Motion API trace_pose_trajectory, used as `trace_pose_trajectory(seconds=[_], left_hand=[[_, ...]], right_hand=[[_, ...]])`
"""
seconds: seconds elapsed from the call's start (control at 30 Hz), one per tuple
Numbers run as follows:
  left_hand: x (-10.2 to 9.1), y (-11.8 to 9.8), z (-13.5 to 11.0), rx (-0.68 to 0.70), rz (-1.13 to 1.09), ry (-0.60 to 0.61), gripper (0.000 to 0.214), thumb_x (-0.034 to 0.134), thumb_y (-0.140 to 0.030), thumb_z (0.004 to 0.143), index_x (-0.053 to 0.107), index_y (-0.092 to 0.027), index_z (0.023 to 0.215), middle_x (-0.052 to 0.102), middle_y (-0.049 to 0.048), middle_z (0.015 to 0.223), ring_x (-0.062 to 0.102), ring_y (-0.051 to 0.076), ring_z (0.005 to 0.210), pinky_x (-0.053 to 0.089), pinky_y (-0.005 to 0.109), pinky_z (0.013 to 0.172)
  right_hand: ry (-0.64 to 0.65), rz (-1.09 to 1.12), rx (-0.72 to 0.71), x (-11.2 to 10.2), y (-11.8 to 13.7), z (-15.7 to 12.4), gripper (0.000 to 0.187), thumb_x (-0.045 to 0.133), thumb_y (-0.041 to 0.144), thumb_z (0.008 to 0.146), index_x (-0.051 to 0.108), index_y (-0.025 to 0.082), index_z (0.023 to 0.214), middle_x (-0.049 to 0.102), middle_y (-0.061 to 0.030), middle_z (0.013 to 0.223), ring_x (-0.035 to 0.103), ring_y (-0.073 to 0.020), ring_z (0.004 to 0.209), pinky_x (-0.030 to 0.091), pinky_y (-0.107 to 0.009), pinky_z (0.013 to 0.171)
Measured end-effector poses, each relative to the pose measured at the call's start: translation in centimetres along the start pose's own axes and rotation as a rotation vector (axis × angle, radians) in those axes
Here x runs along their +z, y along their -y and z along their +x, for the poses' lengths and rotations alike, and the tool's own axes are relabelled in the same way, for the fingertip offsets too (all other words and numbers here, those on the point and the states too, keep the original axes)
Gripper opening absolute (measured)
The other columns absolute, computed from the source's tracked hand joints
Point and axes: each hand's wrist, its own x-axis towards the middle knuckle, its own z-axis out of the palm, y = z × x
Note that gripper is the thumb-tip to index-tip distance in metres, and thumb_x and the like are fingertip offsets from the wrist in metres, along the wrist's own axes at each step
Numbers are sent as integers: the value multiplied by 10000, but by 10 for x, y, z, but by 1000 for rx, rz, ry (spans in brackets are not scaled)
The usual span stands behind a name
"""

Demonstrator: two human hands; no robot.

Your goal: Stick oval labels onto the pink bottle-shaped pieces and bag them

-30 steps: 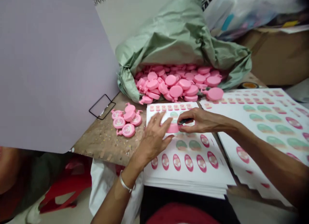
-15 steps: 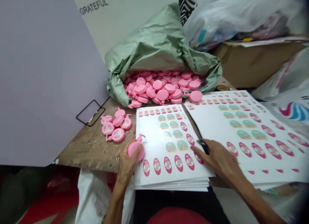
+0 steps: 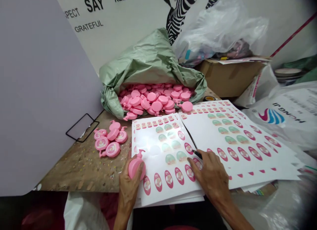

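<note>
My left hand [image 3: 125, 187] is closed around a pink toy pump bottle [image 3: 135, 167], round and flat with its nozzle upward, at the left edge of a stack of sticker sheets [image 3: 146, 160]. The side facing me looks plain pink. Over the right edge of that stack, my right hand [image 3: 214, 177] grips a slim black tool [image 3: 197, 154]; its tip lies near an oval pink sticker [image 3: 188, 148], and I cannot tell whether it touches. Printed rows of pink ovals and green domes cover the sheet. Several pink bottles [image 3: 113, 150] lie to the left, some with labels on their faces.
A green sack [image 3: 148, 55] spills many pink bottles [image 3: 157, 106] behind the sheets. To the right lies a second stack of sticker sheets [image 3: 203, 127]. A black wire frame [image 3: 71, 136] stands at the left, by a grey panel [image 3: 44, 91]. A cardboard box [image 3: 225, 76] sits behind.
The head view has shifted, so more wall shows. My right hand with the black tool has come closer to the oval stickers at the sheet's right edge. My left hand still holds the bottle.
</note>
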Motion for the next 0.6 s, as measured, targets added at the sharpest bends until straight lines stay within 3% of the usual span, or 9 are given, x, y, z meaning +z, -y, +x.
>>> trace_pose_trajectory(seconds=[0.1,0.2,0.27,0.37,0.47,0.6], left_hand=[[1,1,-1,-20,20,2,515,656,-562,684,667,-173,1021,709,129,1079,636,328,1039,475,437,934],[0,2,0,-5,12,-14,483,659,-542,690,680,-176,1005,712,123,1082,629,323,1059,464,427,959],[-1,2,1,6,-7,-3,461,661,-524,699,686,-179,1005,712,117,1089,629,316,1067,463,418,969],[-5,4,4,-11,-6,7,473,662,-528,702,688,-176,1016,713,119,1088,636,313,1053,473,422,959],[-11,3,6,-46,2,-19,526,660,-566,691,681,-161,1027,707,129,1098,634,317,1050,479,439,951],[-18,1,7,-47,61,-28,578,654,-600,682,674,-154,1049,700,132,1103,621,326,1058,460,455,971]], right_hand=[[208,153,98,7,-11,17,532,537,480,857,517,140,1265,652,-145,1041,610,-303,973,480,-400,759],[462,339,131,15,-18,49,558,541,537,832,532,205,1280,643,-114,1152,621,-276,1011,482,-378,798],[533,358,131,20,-17,70,566,554,552,811,555,212,1264,641,-108,1154,619,-276,1021,476,-373,801],[534,301,138,26,-4,89,567,591,536,779,581,178,1218,642,-121,1098,612,-292,1003,462,-382,790],[492,303,159,28,12,89,502,618,486,756,596,160,1136,624,-135,1075,592,-302,1007,453,-390,783],[349,511,223,32,23,82,373,648,385,714,600,186,1025,617,-120,1024,561,-310,996,433,-415,795]])
